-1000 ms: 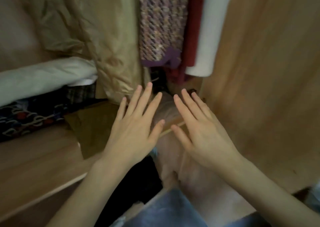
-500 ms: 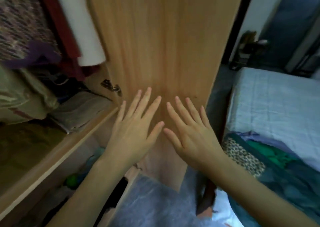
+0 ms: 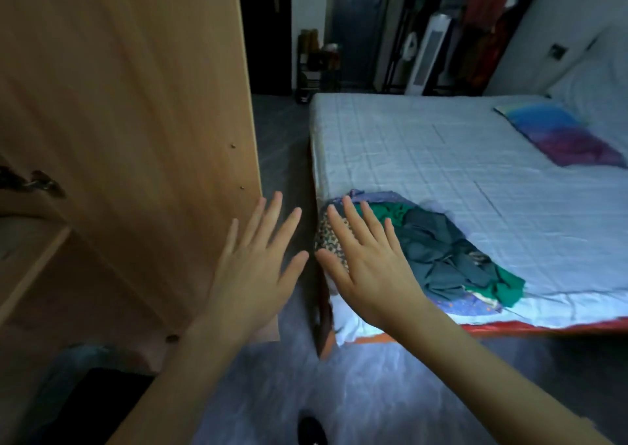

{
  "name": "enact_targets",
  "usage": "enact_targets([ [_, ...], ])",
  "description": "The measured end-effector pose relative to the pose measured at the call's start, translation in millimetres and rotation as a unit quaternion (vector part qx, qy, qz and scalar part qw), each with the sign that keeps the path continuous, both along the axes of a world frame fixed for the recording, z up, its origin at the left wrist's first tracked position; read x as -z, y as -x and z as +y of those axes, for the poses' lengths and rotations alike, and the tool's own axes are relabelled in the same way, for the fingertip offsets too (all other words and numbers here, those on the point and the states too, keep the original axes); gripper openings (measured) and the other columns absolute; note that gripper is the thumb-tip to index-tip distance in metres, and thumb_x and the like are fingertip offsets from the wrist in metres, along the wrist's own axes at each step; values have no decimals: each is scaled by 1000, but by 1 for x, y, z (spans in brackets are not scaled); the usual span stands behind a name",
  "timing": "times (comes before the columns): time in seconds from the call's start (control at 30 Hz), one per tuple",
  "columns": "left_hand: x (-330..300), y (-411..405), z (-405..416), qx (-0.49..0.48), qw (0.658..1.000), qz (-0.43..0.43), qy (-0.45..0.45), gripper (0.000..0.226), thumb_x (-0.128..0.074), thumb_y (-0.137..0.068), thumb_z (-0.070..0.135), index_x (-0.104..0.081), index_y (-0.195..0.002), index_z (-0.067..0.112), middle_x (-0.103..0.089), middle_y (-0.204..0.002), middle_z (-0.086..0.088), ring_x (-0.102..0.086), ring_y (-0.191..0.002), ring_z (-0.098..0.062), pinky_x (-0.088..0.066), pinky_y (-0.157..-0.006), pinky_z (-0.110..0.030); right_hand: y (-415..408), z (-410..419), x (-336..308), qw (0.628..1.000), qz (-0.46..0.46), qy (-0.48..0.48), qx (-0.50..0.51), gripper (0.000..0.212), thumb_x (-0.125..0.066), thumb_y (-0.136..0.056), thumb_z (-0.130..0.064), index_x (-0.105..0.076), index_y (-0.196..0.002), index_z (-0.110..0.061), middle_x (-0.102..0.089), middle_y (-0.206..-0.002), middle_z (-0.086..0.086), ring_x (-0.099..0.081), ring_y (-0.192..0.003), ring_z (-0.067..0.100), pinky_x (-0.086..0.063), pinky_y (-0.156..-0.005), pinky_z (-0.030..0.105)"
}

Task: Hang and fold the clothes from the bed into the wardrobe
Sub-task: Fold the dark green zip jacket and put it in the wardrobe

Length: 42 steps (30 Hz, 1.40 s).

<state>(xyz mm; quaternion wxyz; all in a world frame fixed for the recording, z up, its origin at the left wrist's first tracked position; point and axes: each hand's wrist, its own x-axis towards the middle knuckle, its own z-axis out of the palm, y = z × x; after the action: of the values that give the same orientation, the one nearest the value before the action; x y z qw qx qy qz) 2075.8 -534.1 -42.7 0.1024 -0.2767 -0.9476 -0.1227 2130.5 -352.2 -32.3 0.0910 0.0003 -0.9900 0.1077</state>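
We hold both hands out in front of us, palms down and fingers spread straight, gripping nothing. Our left hand (image 3: pixel 253 268) hangs before the outer edge of the open wardrobe door (image 3: pixel 136 122), over the dark floor (image 3: pixel 282 145) between the wardrobe and the bed. Our right hand (image 3: pixel 367 268) hovers at the near left corner of the bed (image 3: pixel 441 159), its fingers (image 3: pixel 353 217) lying across our view of the pile of clothes (image 3: pixel 441 254); we cannot tell whether they touch the cloth. The thumbs of the two hands nearly meet. The pile sits at that near left corner of the mattress, close to the near edge: a leopard-print piece (image 3: pixel 328 237) at its left end, dark teal and green garments bunched in the middle, and a purple patterned cloth (image 3: pixel 472 303) showing beneath along the near side. The bed is covered with a pale checked sheet, and a blue and purple pillow (image 3: pixel 560 132) lies near its far right side. A red strip (image 3: pixel 543 327) runs along the near edge under the sheet. At the far left a metal hinge (image 3: pixel 40 181) shows on the inner side of the door, with a wardrobe shelf edge (image 3: pixel 34 268) below it. Beyond the bed stand a small dark rack (image 3: pixel 317 67) and a white tower unit (image 3: pixel 428 57).
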Motion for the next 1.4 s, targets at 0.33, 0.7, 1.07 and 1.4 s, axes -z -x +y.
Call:
enact_targets([
  [0.33,30,-15,70,117,993,-1,-19,65,-22,-95,56,-24,-154,29,-4,-164,5,-2,-150,-14,-15,-117,-48,-53,56,18,992,2,42,121,77,-6,-88,-64,-13,-155,-28,-5,-163,-2,0,-150,20,-5,-120,47],
  [0.7,53,-26,188,159,987,-14,3,66,-23,-92,56,-31,-152,28,-11,-163,2,-11,-150,-18,-17,-117,-48,-81,171,30,980,22,67,187,76,-10,-88,-61,-11,-156,-27,-4,-163,-4,-6,-150,22,-8,-119,48],
  [1.07,55,-27,378,186,982,-20,6,69,-14,-92,59,-18,-154,30,4,-164,6,4,-151,-16,-5,-119,-45,-100,351,36,978,10,53,202,78,-7,-86,-66,-9,-155,-29,-2,-163,-4,-3,-150,22,-6,-119,48],
  [1.4,74,-9,464,155,986,-58,37,67,-15,-93,58,-16,-155,30,11,-163,6,8,-150,-16,-4,-120,-46,-76,457,53,986,-23,27,163,75,-49,-96,-44,-8,-155,-24,1,-164,0,-2,-150,24,-8,-119,49],
])
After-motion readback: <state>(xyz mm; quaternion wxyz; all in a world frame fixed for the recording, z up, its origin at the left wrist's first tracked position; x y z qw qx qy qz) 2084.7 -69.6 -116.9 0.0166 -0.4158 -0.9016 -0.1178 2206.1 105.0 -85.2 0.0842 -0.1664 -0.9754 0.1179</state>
